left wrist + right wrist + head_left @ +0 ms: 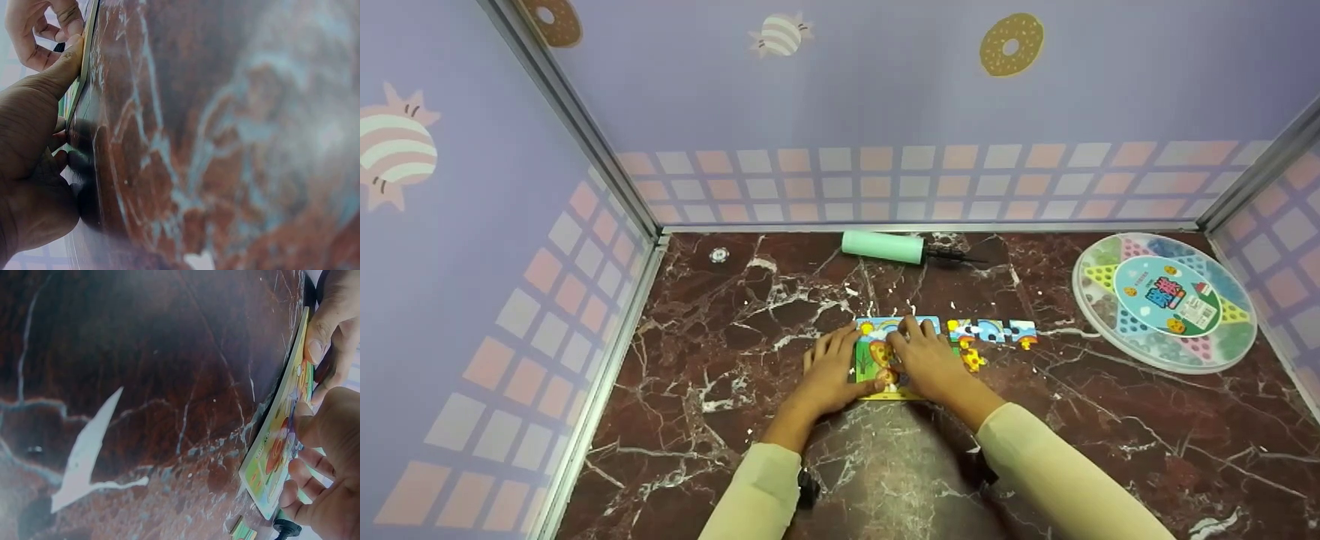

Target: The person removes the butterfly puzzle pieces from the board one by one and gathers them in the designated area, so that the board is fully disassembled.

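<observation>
Head view: puzzle board lies between your two hands; the step looks like working pieces into its picture, with a row of three loose pieces and a yellow piece just right of your right hand. Your left hand is spread, fingers along the board's left side, thumb pressing near its close edge; your right hand has bent fingers touching the picture, whether pinching a piece you cannot tell. Next move probably calls for a steady left hand and light right-hand pressure.
</observation>
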{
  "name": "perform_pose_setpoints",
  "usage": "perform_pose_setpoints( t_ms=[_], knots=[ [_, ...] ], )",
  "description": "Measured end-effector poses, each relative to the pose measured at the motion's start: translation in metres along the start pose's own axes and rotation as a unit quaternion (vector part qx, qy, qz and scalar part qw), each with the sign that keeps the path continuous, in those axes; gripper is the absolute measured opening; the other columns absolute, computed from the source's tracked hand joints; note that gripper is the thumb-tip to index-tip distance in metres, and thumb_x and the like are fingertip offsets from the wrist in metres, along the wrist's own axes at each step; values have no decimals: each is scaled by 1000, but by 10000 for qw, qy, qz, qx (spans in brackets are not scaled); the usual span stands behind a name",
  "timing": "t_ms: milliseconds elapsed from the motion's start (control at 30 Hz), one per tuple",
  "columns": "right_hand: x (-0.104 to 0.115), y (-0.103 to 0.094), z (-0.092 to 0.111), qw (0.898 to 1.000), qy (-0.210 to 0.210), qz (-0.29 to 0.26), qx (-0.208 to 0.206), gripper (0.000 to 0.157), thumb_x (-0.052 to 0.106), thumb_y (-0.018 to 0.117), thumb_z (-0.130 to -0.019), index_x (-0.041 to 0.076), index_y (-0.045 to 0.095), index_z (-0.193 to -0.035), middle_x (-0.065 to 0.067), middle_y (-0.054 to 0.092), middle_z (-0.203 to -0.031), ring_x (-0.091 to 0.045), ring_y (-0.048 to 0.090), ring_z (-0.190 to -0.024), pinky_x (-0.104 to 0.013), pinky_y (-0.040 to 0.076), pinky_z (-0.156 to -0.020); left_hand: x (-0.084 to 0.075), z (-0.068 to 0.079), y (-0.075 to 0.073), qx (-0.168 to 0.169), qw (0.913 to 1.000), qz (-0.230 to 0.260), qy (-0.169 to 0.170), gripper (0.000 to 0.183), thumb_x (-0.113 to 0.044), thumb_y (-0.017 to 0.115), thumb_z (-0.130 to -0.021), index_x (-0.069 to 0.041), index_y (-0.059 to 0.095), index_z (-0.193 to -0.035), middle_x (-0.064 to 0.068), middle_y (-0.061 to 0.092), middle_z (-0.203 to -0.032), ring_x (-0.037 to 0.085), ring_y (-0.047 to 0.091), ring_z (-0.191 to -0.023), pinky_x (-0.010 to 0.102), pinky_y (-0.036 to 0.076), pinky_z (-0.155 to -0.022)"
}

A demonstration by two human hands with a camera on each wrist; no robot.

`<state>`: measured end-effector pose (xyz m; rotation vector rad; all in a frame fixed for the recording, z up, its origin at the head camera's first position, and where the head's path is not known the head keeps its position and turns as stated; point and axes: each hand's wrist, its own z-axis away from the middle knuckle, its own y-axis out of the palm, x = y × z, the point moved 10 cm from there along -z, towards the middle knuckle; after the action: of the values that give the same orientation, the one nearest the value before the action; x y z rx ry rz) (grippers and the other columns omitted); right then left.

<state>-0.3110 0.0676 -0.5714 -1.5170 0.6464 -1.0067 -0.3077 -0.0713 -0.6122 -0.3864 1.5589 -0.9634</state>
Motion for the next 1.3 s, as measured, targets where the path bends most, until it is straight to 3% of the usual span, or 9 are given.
perform_pose_setpoints(
  t_ms=[233,467,733,1067,1300],
  knots=[
    [1,-1,1,9998,-75,-107,-139,40,28,82,-101,7,61,-129,-23,52,-140,-46,57,-120,-67,60,-93,1,0,1,-50,10000,-28,21,105,-62,84,-89,-9,40,-168,16,33,-179,46,27,-163,76,22,-127],
    [2,-2,1,9995,-149,-182,-195,44,27,83,-100,6,62,-133,-22,52,-141,-44,57,-122,-67,60,-97,-13,6,-8,54,9998,-179,-33,101,-58,83,-92,-8,40,-168,15,32,-180,45,28,-163,76,24,-127],
    [3,-7,4,9970,-465,-461,-423,42,26,83,-100,6,65,-132,-22,54,-137,-44,57,-117,-63,59,-90,-6,3,-3,44,10000,-69,-13,102,-59,82,-92,-7,39,-168,16,31,-180,46,26,-164,77,21,-128],
    [4,-14,8,9882,-1139,-580,-841,38,24,82,-100,4,72,-131,-22,59,-133,-41,58,-109,-60,58,-95,3,0,2,-93,9999,95,18,105,-64,82,-89,-11,40,-169,11,31,-181,44,26,-165,76,19,-129],
    [3,-14,10,9868,-1250,-625,-814,37,23,80,-102,4,75,-133,-23,59,-135,-38,56,-109,-58,57,-92,1,1,1,-82,9999,90,100,104,-62,82,-89,-9,39,-169,15,31,-181,46,27,-163,77,20,-128]
  ],
)
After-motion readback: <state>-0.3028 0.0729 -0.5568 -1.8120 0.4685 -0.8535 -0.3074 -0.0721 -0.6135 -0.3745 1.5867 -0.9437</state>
